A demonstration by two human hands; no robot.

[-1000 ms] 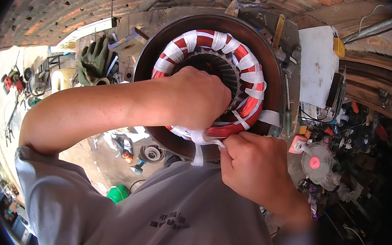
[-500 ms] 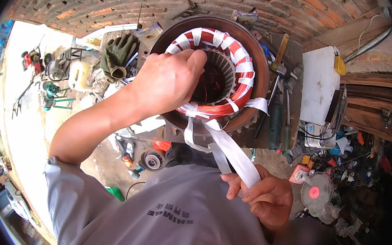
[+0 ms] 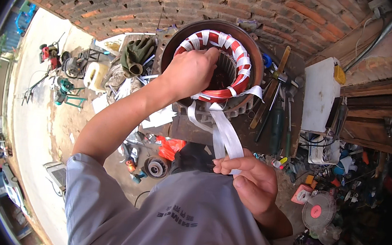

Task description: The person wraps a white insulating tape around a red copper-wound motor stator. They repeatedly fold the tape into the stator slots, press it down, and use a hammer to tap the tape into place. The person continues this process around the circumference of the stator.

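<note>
A motor stator in a round brown metal housing (image 3: pixel 165 57) has a ring of red copper winding (image 3: pixel 241 82) bound with white tape. My left hand (image 3: pixel 192 72) reaches over the ring's left side, closed, with its curled fingertips hidden inside the bore. Below the ring, my right hand (image 3: pixel 256 181) pinches a long strip of white cloth tape (image 3: pixel 230 138) between thumb and fingers. That strip runs up to the near edge of the winding. A narrower loop of tape (image 3: pixel 195 117) hangs beside it, and a loose tape end (image 3: pixel 255 91) sticks out at the right.
Right of the housing lie a hammer (image 3: pixel 278 76), screwdrivers (image 3: pixel 289 132) and a yellow-handled tool (image 3: pixel 285 57). Dark green gloves (image 3: pixel 137 56) and white paper pieces (image 3: pixel 160 117) are at the left. A brick wall (image 3: pixel 189 2) stands behind; a fan (image 3: pixel 318 212) sits low at right.
The head view has shifted. My right hand has come closer to the stator with the tape, its fingers now more gathered. My left hand has moved slightly right over the ring.
</note>
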